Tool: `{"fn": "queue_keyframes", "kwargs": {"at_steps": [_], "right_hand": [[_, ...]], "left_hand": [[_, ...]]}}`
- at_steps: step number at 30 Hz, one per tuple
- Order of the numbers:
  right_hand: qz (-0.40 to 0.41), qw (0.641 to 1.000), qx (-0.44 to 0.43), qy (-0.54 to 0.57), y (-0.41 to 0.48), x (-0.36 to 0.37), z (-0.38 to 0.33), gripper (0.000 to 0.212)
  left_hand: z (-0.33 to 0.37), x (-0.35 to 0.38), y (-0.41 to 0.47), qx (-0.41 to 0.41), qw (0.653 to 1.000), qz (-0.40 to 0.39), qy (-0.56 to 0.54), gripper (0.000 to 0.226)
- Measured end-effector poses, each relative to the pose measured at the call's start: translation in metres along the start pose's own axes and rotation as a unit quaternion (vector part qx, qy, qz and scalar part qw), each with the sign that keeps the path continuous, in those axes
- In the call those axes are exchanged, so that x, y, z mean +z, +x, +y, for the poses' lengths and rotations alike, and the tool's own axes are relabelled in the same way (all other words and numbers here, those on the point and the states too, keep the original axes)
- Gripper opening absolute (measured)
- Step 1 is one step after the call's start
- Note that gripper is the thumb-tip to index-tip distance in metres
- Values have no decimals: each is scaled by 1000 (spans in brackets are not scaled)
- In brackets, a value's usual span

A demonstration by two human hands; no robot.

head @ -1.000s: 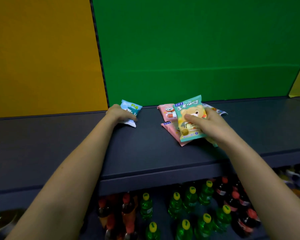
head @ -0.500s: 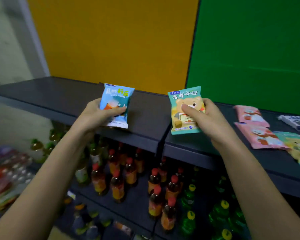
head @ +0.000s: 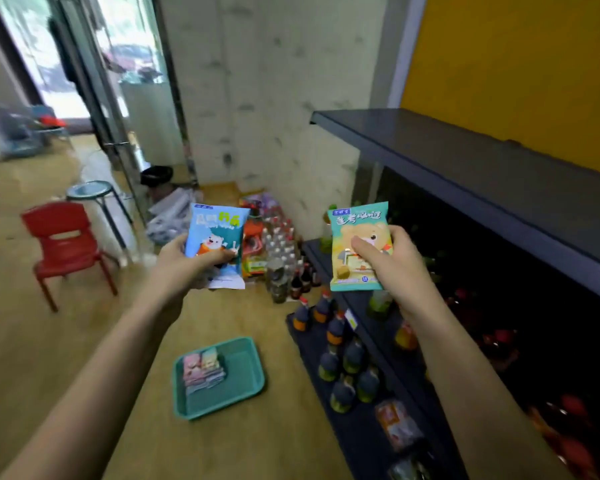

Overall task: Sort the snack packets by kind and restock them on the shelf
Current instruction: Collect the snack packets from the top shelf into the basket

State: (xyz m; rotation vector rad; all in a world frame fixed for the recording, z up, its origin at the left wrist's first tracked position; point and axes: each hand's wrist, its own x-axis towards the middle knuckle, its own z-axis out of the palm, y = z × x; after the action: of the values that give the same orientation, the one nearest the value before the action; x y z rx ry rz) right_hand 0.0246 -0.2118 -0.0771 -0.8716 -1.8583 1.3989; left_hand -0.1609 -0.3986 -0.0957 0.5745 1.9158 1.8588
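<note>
While arms extend | left fingers (head: 219,257) grip blue packet (head: 216,227) | right fingers (head: 361,246) grip teal packet (head: 360,220)

Wood floor (head: 32,341), tan. Pale mottled wall (head: 257,98) ahead; yellow panel (head: 516,64) right, above dark shelf (head: 482,174). Glass door (head: 66,64) far left, daylight bright. Red chair (head: 66,251), round stool (head: 90,190) behind it, black bin (head: 156,174) near wall.

A blue packet (head: 217,244) with a white bear stands upright in the left hand (head: 184,261), and a teal packet (head: 359,247) with a brown bear stands upright in the right hand (head: 392,261). More packets (head: 203,370), pink and pale, lie stacked in a teal tray (head: 243,386) on the floor.
</note>
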Motion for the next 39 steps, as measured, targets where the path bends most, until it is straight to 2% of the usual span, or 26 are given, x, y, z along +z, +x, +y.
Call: {"fn": "queue_keyframes", "kwargs": {"at_steps": [3,9,17,20,24,26,28,31,35,39], "right_hand": [[-58,998,28,29,18,76,14,32],[-126,990,58,34,45,206,40,32],[-181,974,130,31,101,314,99,30],[-200,967,153,29,126,349,135,20],[-221,956,193,7,160,397,191,23],[-236,946,220,0,174,421,223,26],[-241,938,249,0,186,441,253,24],[-237,931,279,-13,202,474,306,18],[-235,914,331,-18,214,531,408,17],[-236,908,345,-33,215,585,531,20]], "left_hand": [[-25,-64,17,-29,998,49,5,35],[-63,-166,61,-54,993,102,20,28],[-134,-228,131,-139,982,123,27,36],[-173,-235,163,-180,975,125,16,36],[-239,-237,210,-241,964,110,-5,33],[-279,-239,234,-266,957,109,-25,24],[-313,-239,256,-289,950,117,-33,17],[-371,-241,289,-325,937,123,-27,17],[-475,-246,324,-359,924,127,-29,20],[-593,-249,343,-370,923,102,-18,20]]}}
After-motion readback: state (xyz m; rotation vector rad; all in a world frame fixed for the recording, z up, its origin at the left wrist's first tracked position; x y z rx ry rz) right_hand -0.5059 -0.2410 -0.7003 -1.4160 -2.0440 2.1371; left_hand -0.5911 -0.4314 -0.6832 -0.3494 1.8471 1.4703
